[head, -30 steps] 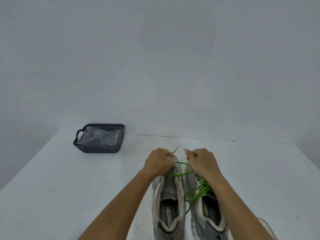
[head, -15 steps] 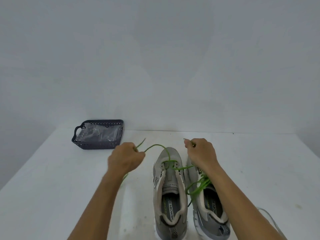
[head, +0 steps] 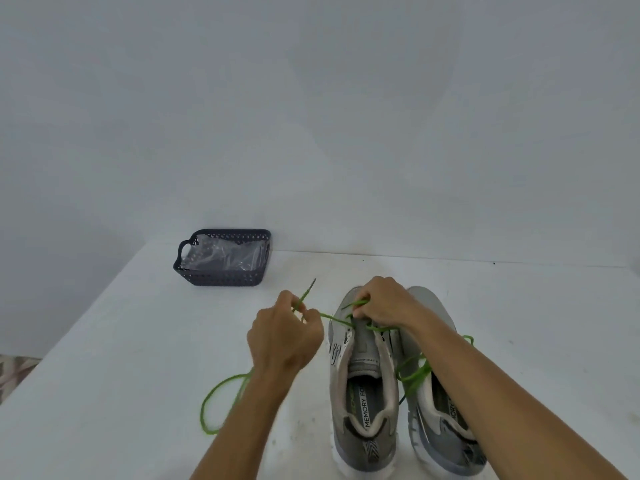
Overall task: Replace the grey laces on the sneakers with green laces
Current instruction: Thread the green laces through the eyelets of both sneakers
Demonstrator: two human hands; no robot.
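Two grey sneakers stand side by side, toes away from me: the left sneaker (head: 363, 386) and the right sneaker (head: 440, 420), partly under my right forearm. A green lace (head: 221, 403) runs through the left sneaker's front eyelets. My left hand (head: 284, 337) pinches one end of it to the left of the toe, with slack looping on the table behind my wrist. My right hand (head: 384, 303) pinches the other end over the left sneaker's toe. More green lace (head: 412, 375) is bunched on the right sneaker.
A dark perforated basket (head: 221, 275) lined with clear plastic sits at the back left of the white table (head: 121, 375). The table's left edge drops off near the frame's lower left. A plain wall rises behind.
My left hand pulled its lace end out to the left, then came partway back toward the shoe. My right hand moved left, onto the left sneaker's toe. A loop of slack now lies on the table.
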